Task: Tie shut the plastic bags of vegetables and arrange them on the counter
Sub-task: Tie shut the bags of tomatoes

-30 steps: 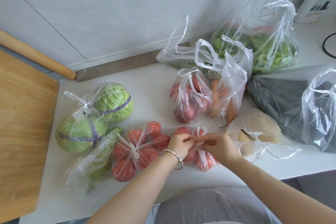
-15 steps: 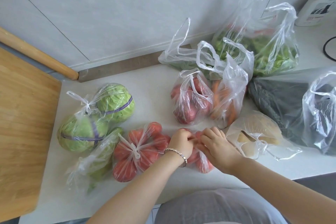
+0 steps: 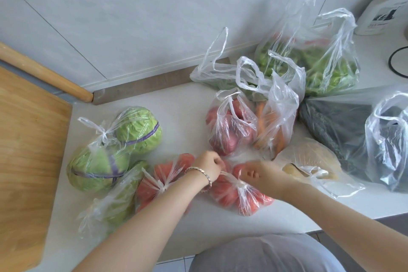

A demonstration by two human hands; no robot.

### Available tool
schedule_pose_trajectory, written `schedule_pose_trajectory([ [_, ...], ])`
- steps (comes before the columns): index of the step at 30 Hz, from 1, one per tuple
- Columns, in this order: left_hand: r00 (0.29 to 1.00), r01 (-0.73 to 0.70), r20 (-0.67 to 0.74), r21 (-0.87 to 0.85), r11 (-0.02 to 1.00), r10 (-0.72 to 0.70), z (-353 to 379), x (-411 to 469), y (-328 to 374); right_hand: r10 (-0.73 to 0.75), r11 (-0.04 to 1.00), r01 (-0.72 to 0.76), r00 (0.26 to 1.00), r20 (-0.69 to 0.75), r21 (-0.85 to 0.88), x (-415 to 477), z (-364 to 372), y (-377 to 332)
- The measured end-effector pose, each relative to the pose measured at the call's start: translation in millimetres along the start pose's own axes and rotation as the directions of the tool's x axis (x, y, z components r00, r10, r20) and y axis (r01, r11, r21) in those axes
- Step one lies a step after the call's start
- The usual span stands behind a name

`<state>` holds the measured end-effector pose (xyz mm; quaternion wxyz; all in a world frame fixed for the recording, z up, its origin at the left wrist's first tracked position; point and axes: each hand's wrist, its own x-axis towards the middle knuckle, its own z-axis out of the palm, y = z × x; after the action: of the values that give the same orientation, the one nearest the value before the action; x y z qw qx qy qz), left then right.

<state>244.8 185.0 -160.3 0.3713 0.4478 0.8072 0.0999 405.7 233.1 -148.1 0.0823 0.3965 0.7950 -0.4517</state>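
Observation:
A clear bag of tomatoes (image 3: 240, 199) lies near the front edge of the white counter (image 3: 185, 115), with a knot at its neck. My left hand (image 3: 207, 164), wearing a bracelet, pinches one handle strip and holds it taut up and to the left. My right hand (image 3: 262, 174) is blurred, its fingers curled just right of the knot. To the left lie a tied tomato bag (image 3: 163, 181), a tied cabbage bag (image 3: 114, 150) and a tied green vegetable bag (image 3: 114, 201). Behind my hands stand an untied bag of red produce (image 3: 229, 132) and an untied carrot bag (image 3: 276, 126).
More untied bags fill the right side: leafy greens (image 3: 320, 66), dark greens (image 3: 337, 130), potatoes (image 3: 311, 161) and one at the right edge (image 3: 388, 139). A wooden board (image 3: 26, 161) and a rolling pin (image 3: 44, 73) are on the left. A white jug (image 3: 384, 4) stands at the back right.
My hands were close together over the tomato bag's neck. They have now drawn apart, the knot shows between them, and the left hand pulls a handle strip sideways.

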Motion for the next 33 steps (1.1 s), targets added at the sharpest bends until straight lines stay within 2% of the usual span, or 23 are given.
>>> schedule_pose_trajectory([
  [1,0.997,-0.013,-0.075,-0.039,0.999,0.01,-10.4,1.8,4.7,-0.052,0.998,0.057,0.989,-0.135,0.032,2.2,-10.2,-7.3],
  [3,0.972,-0.078,-0.233,-0.181,0.98,0.035,-29.0,7.3,19.0,-0.066,0.986,0.128,0.89,-0.45,0.109,13.3,-32.4,-18.8],
  [4,0.956,-0.143,-0.287,-0.26,0.955,0.065,-36.4,9.1,27.5,-0.035,0.986,0.116,0.838,-0.544,0.117,21.6,-43.3,-22.9],
  [5,0.944,-0.203,-0.316,-0.319,0.926,0.098,-42.0,10.5,37.2,0.0,0.993,0.068,0.815,-0.579,0.096,30.2,-52.2,-26.1],
  [6,0.941,-0.247,-0.312,-0.364,0.898,0.132,-46.2,10.6,47.0,0.027,0.998,0.006,0.826,-0.564,0.057,39.5,-58.7,-28.9],
  [8,0.949,-0.284,-0.258,-0.436,0.854,0.183,-49.2,8.1,66.2,0.032,0.994,-0.072,0.904,-0.426,-0.079,52.9,-65.3,-36.0],
  [9,0.952,-0.282,-0.244,-0.474,0.834,0.183,-49.9,7.7,72.3,0.008,0.988,-0.061,0.938,-0.345,-0.144,56.6,-65.9,-40.1],
  [11,0.955,-0.246,-0.283,-0.584,0.774,0.09,-51.9,11.2,74.2,-0.066,0.984,0.023,0.968,-0.244,-0.177,58.8,-62.1,-46.7],
  [13,0.942,-0.24,-0.331,-0.786,0.57,-0.061,-58.6,14.6,65.6,-0.162,0.984,0.139,0.956,-0.244,-0.107,54.1,-60.1,-49.0],
  [15,0.926,-0.257,-0.335,-0.897,0.36,-0.175,-70.3,15.4,53.4,-0.185,0.979,0.203,0.936,-0.3,0.031,48.3,-61.3,-50.8],
  [17,0.932,-0.229,-0.296,-0.928,0.294,-0.207,-80.0,9.6,42.7,-0.18,0.963,0.246,0.894,-0.411,0.114,47.6,-64.3,-55.5],
  [19,0.945,-0.203,-0.267,-0.933,0.299,-0.19,-83.0,3.6,35.3,-0.161,0.975,0.212,0.88,-0.447,0.067,55.4,-69.7,-62.6],
  [21,0.954,-0.19,-0.248,-0.934,0.302,-0.167,-87.0,-2.2,32.3,-0.152,0.988,0.123,0.882,-0.447,-0.092,67.8,-74.4,-70.5],
  [24,0.952,-0.197,-0.257,-0.93,0.31,-0.167,-97.5,-5.6,26.8,-0.144,0.975,0.016,0.799,-0.583,-0.22,79.6,-83.5,-78.5],
  [27,0.954,-0.185,-0.251,-0.923,0.338,-0.164,-112.7,-6.6,16.1,-0.13,0.979,-0.011,0.731,-0.67,-0.202,83.3,-91.4,-75.2],
  [30,0.958,-0.173,-0.255,-0.876,0.45,-0.128,-119.2,-8.2,8.5,-0.129,0.987,0.048,0.811,-0.571,-0.155,82.3,-95.7,-73.4],
  [33,0.93,-0.203,-0.346,-0.766,0.61,-0.125,-118.1,-7.5,5.9,-0.102,0.986,0.145,0.913,-0.394,0.079,74.1,-91.2,-76.5],
])
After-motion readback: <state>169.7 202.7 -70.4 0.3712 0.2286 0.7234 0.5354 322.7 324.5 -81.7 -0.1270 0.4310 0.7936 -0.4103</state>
